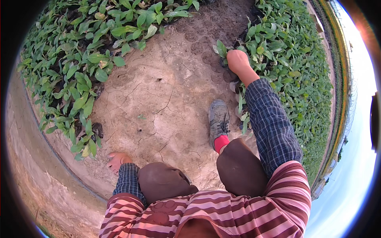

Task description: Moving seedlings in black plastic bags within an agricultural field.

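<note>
My right hand is closed at the near edge of the right-hand plant bed. Green leaves of a seedling stick out past its fingers, and a bit of dark material shows under the fist. The fingertips and the stem are hidden. Low on the left, my left hand hangs over or rests on the dry soil with nothing in it, its fingers apart. Closest to it are the leaves of a small plant at the corner of the left-hand bed.
Cracked bare soil lies between dense left seedlings and right seedlings, some in black bags. My shoe stands beside the right bed. Round marks dent the damp soil. A dark line crosses the ground at left.
</note>
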`<state>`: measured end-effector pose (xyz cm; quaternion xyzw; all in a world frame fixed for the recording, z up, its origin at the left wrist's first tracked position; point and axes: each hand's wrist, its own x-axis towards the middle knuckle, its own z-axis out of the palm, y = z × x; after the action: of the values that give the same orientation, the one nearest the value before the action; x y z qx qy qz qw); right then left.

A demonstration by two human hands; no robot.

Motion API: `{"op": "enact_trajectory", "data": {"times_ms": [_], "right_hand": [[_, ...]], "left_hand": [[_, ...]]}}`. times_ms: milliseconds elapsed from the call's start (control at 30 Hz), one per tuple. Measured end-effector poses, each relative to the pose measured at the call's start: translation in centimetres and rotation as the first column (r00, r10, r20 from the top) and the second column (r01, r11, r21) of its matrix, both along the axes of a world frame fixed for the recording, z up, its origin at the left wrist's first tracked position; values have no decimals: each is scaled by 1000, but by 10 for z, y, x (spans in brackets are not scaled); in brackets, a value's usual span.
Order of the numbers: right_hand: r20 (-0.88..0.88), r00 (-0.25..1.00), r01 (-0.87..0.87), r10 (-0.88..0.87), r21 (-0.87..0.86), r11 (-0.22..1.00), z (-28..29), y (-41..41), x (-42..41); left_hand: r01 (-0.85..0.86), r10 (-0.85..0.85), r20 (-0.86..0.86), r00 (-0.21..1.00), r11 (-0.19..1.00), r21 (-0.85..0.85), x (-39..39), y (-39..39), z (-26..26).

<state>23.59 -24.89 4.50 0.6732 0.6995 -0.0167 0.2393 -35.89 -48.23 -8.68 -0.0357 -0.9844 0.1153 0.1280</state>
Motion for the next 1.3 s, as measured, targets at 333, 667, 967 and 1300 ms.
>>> {"op": "enact_trajectory", "data": {"times_ms": [333,667,967,1300], "right_hand": [[-541,416,771,-731,-217,599,4,6,18],[-844,285,878,-454,40,477,24,3,14],[-772,609,14,-184,-221,975,-3,-102,-80],[-731,-228,801,-644,-517,303,-37,-38,-12]], "left_hand": [[4,-4,2,1000,1000,10,4,2,4],[-4,4,7,1000,1000,-4,2,0,0],[-7,7,31,999,1000,4,4,3,4],[-20,20,36,999,1000,-10,6,4,9]]}}
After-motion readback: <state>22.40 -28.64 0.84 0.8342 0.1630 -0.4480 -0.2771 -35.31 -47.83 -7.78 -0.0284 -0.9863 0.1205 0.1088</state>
